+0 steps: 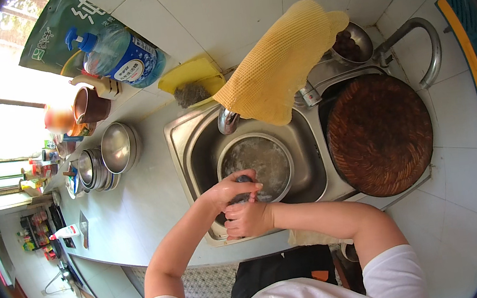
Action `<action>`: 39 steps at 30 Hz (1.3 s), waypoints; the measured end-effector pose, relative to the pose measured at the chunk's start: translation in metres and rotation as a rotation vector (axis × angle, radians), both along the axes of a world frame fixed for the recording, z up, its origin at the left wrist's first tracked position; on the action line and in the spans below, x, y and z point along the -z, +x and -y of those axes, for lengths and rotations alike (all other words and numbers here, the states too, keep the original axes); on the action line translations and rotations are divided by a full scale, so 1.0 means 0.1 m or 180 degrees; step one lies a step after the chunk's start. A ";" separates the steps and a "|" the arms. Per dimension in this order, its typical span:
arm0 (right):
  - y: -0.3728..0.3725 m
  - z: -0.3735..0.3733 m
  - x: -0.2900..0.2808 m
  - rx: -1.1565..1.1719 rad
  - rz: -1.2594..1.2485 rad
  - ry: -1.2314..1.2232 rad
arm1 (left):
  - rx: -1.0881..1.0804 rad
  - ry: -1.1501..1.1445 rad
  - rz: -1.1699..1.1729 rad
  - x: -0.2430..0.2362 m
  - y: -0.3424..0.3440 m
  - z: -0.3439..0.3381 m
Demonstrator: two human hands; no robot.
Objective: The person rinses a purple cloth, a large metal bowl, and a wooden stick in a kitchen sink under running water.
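both hands are down in the left basin of a stainless double sink point(182, 150), right at its front edge. the left hand point(233, 189) is curled over the top of a small dark thing point(244, 179), fingers wrapped down around it, and the right hand point(248, 219) sits just under it, closed in a loose fist and touching the left one. can't really tell what the dark thing is, only a bit of it pokes out between the fingers, might be a scrubber. right behind the hands there's a round metal pan point(255, 165) sitting in the basin, greyish and wet looking inside. a yellow mesh cloth point(281, 63) hangs over the tap above the pan. the right basin is covered by a round dark brown wooden board point(379, 134), with a curved faucet point(426, 48) behind it. on the counter to the left there's a stack of steel bowls point(113, 149), a brown pot point(89, 105), a blue dish soap bottle point(123, 55) and a yellow tray point(194, 77) with a grey scouring pad in it
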State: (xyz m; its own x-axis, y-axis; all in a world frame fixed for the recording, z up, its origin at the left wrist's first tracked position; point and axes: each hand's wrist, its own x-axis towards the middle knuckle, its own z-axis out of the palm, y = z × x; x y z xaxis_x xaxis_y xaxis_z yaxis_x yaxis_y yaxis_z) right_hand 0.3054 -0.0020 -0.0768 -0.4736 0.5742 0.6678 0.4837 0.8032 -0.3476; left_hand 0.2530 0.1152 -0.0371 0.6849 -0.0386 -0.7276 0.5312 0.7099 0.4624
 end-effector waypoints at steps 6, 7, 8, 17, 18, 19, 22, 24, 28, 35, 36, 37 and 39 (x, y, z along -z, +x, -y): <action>-0.17 0.05 0.47 -0.0096 0.1171 -0.0575 | 0.1074 0.1554 -0.0681 0.32 0.12 0.18; -0.21 0.04 0.51 -0.0053 0.1563 -0.0892 | 0.1073 0.1558 -0.0684 0.44 0.11 0.22; -0.24 0.03 0.57 -0.0053 0.1562 -0.0888 | 0.1257 0.2329 -0.0640 0.56 0.09 0.27; -0.09 0.04 0.38 -0.0002 0.0234 -0.3644 | 0.2571 0.4240 -0.0876 0.55 0.19 0.56; -0.07 0.06 0.28 0.0185 0.0237 -0.3667 | 0.2734 0.4338 -0.0842 0.56 0.18 0.59; -0.06 0.07 0.23 0.0369 0.0241 -0.3688 | 0.2719 0.4345 -0.0853 0.57 0.17 0.61; -0.17 0.20 0.43 0.0810 0.0257 -0.3565 | 0.2937 0.4462 -0.0927 0.55 0.19 0.67; -0.25 0.29 0.58 0.1037 0.0340 -0.3482 | 0.3101 0.4311 -0.0984 0.48 0.21 0.70; -0.36 0.33 0.84 0.0481 0.0354 -0.3250 | 0.3060 0.4390 -0.0963 0.57 0.11 0.77; -0.26 0.26 0.40 -0.0538 0.2074 -0.1842 | 0.0569 0.2669 -0.0789 0.45 -0.20 0.45; -0.16 0.32 0.24 -0.0181 0.1014 -0.1506 | -0.0116 0.1837 -0.0792 0.43 -0.37 0.35; -0.06 0.39 0.09 0.0175 -0.0048 -0.1175 | -0.0772 0.0997 -0.0739 0.43 -0.52 0.27; 0.08 0.49 -0.16 0.0814 -0.0972 -0.1405 | -0.1564 0.0174 -0.0550 -0.04 -0.64 0.29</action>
